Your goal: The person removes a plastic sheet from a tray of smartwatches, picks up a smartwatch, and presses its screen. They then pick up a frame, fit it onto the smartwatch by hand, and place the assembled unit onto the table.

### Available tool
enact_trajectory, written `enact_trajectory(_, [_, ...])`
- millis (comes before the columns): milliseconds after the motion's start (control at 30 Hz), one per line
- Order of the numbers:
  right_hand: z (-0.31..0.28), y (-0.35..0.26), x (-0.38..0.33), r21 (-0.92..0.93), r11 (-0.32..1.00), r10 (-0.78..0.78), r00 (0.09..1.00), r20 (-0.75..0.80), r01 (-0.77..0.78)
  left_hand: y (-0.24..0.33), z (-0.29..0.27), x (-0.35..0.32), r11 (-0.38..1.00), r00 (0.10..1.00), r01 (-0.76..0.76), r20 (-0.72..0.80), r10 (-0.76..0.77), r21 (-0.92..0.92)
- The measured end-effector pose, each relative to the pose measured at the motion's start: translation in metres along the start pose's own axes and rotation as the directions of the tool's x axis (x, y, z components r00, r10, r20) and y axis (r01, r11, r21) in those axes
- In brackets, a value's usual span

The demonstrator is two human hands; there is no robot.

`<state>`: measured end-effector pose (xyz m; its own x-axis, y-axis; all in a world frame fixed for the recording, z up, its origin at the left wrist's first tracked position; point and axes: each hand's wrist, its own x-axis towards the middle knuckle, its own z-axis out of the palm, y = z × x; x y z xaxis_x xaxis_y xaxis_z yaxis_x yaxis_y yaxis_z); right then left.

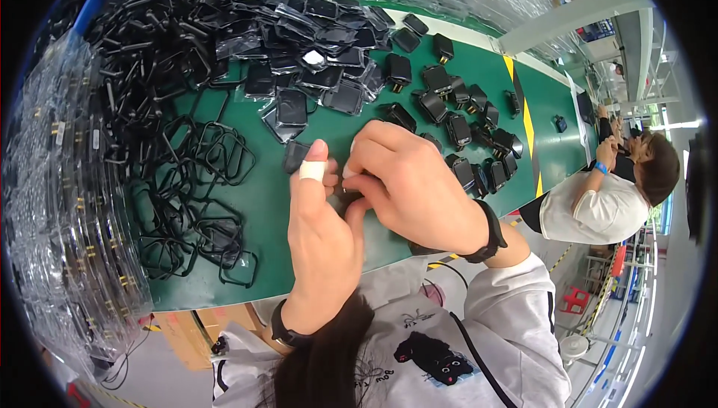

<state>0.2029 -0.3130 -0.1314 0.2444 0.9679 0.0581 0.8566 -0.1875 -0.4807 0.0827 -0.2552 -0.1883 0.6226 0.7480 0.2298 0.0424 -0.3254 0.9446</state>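
My left hand [321, 221] and my right hand [411, 183] are close together over the green table [284, 258]. A pale strip of tape is wrapped round one digit of my left hand. The fingers of both hands are curled in and pinched, and whatever is between them is mostly hidden. A dark flat piece [295, 157] shows beside my left fingertip; I cannot tell whether it is held or lying on the table. Right of my right hand stand several black box-shaped units [458, 130]. Beyond my hands lie black square panels [292, 107] in clear film.
Black wire-like frames [224, 150] lie loose on the left, with a heap of dark parts [142, 64] behind them. Stacked clear plastic trays [67, 183] line the left edge. Yellow-black tape [528, 124] crosses the table on the right, where another person [598, 198] sits.
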Motion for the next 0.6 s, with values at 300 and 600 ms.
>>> enact_trajectory(300, [-0.019, 0.004, -0.058, 0.817, 0.571, 0.451, 0.861, -0.233, -0.078, 0.013, -0.009, 0.011, 0.959, 0.980, -0.136, 0.174, 0.093, 0.249])
enact_trajectory(600, [-0.006, 0.034, -0.071, 0.110, 0.923, 0.384, 0.892, -0.238, -0.368, 0.022, 0.035, -0.001, 0.856, 0.910, -0.372, 0.324, 0.259, 0.358])
